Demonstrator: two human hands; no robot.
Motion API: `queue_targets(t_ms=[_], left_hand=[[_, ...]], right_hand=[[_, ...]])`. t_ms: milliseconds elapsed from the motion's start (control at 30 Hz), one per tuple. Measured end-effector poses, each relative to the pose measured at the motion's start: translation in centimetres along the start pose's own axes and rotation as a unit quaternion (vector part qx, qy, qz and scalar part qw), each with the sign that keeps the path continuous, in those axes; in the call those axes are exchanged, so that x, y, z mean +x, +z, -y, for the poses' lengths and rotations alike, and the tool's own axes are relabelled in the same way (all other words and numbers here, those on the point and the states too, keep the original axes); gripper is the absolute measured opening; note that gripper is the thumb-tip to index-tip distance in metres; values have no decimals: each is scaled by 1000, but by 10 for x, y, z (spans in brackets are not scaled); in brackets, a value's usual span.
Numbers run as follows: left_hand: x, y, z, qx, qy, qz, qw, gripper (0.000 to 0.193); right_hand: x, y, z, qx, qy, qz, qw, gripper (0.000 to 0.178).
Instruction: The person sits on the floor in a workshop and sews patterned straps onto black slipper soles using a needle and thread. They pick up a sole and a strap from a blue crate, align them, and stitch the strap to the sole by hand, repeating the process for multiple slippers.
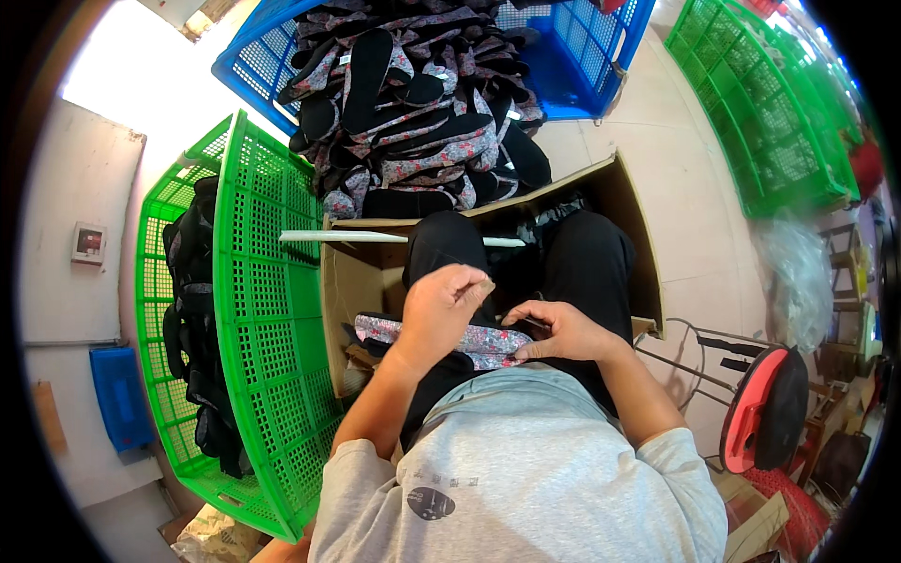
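Across my lap lies a floral-print slipper with pink and red flowers on grey and a dark inside. My left hand is raised just above it, thumb and fingers pinched around a small brownish bit that is too small to name. At the slipper's right end, my right hand grips the edge between thumb and curled fingers. Beyond my knees, a large heap of similar slippers, floral with black soles, spills toward me.
An open cardboard box surrounds my legs, with a pale strip across it. Left stands a green crate holding black items. A blue crate is behind the heap. Green crates and a red-and-black seat are right.
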State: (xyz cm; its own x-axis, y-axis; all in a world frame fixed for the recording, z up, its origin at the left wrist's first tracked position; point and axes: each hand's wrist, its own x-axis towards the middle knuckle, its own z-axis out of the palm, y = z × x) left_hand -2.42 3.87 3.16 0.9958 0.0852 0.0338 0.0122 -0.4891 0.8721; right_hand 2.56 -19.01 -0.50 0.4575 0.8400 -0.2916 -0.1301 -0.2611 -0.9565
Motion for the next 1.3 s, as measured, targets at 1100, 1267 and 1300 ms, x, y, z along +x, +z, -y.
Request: queue_targets(t_ms=[1100, 1267, 1300], left_hand=[[114, -2, -68, 182, 381, 59, 905, 10], [122, -3, -75, 234, 418, 40, 877, 9], [124, -3, -77, 242, 420, 37, 874, 8]], right_hand=[[-5, 4, -16, 68, 8, 4, 998, 44], [-5, 4, -18, 52, -8, 2, 999, 43], [-4, 4, -22, 51, -19, 2, 999, 43]])
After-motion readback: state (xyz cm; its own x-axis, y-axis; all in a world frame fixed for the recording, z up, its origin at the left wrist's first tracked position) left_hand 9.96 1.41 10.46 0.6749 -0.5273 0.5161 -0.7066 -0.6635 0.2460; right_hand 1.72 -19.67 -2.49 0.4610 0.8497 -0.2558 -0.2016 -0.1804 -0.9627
